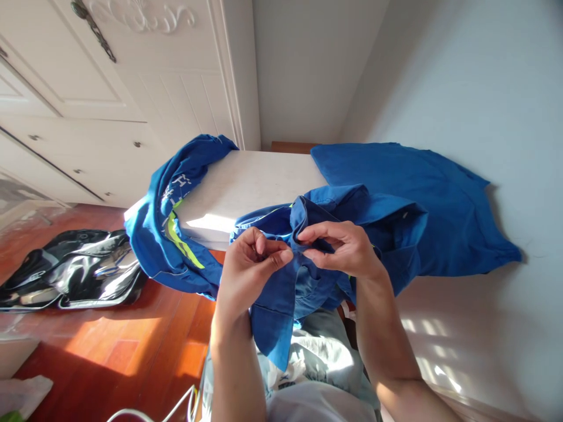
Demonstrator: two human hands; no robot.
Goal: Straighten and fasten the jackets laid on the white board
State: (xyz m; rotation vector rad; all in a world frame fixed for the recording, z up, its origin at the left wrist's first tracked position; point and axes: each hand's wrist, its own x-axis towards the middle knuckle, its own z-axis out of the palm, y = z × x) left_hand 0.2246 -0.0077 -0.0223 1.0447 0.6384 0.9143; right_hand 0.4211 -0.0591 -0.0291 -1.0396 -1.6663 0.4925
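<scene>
A blue collared work garment (272, 293) lies bunched in front of me on a white surface (246, 181), its pointed collar hanging toward me. My left hand (246, 269) is closed, thumb and fingertips pinching the edge of the cloth near the collar. Just to its right, my right hand (343, 249) pinches a fold of the same garment between thumb and forefinger. Whatever small part lies between the fingertips is hidden. Left of my hands curves more blue cloth (149, 234) with a yellow-green stripe and white lettering. A smooth blue piece of cloth (422, 205) spreads out on the right.
Behind stands a white cabinet (176, 94) with raised ornament and dark handles. An open black suitcase (88, 269) holding various items lies on the reddish wooden floor (153, 346). Pale grey-green fabric (325, 340) is below my hands. A pale wall (497, 328) borders the right side.
</scene>
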